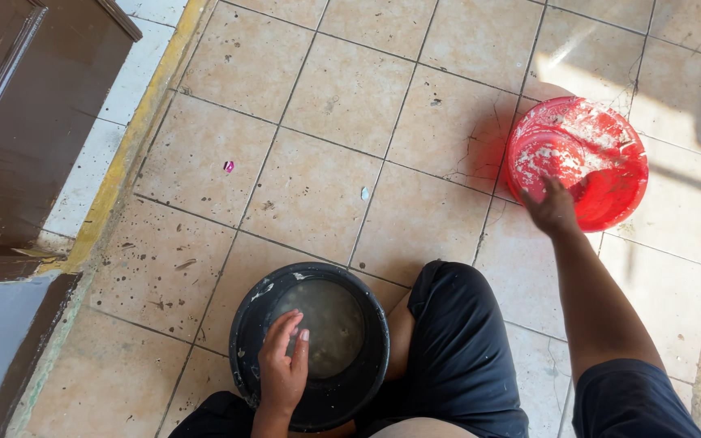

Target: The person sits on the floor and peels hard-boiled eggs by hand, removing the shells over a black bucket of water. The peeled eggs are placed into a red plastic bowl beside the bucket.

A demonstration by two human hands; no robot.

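A black round basin (247, 324) with murky water stands on the tiled floor between my knees. My left hand (283, 363) rests flat on its near rim, fingers together and pointing into the basin, holding nothing. A red plastic bowl (602, 162) smeared with white residue sits on the floor at the right, partly in sunlight. My right hand (552, 207) reaches out and touches the bowl's near rim; whether the fingers grip the rim is hidden.
Beige floor tiles (350, 105) are speckled with dirt and small scraps. A dark brown wooden door or cabinet (18, 122) and a yellow-edged step (131, 138) line the left side. My dark shorts (456, 349) fill the lower middle.
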